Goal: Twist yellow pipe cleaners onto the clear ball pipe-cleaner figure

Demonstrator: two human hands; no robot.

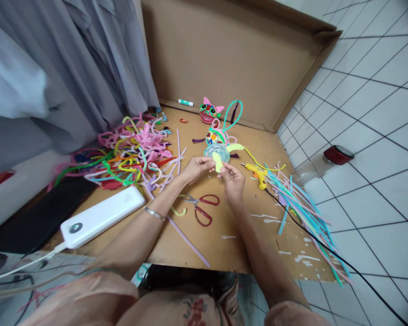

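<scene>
We have the fuzzy pale yellow piece (218, 163) between our two hands, around the middle of the bench (224, 253) from side to side and nearer its back edge than its front. The thumb and fingertips of our left hand (199, 168) are drawn together on the piece's left side, and the thumb and forefinger of our right hand (234, 180) pinch its lower right, with only the piece's thickness between them. To work it well, we should probably squeeze lightly, since such soft pile looks easy to flatten, and let one hand steady it while the other makes small adjustments. The pale round disc (226, 155) sits just behind our fingers; whether the piece touches it we cannot tell, so we had better avoid pushing against it. Toward the right edge, the yellow glue gun (259, 175) lies with its nozzle pointing at our right hand's side; we cannot tell whether it is hot, so we would keep our knuckles away. The open scissors (196, 203), between our forearms toward the front edge, deserve the same care.
</scene>
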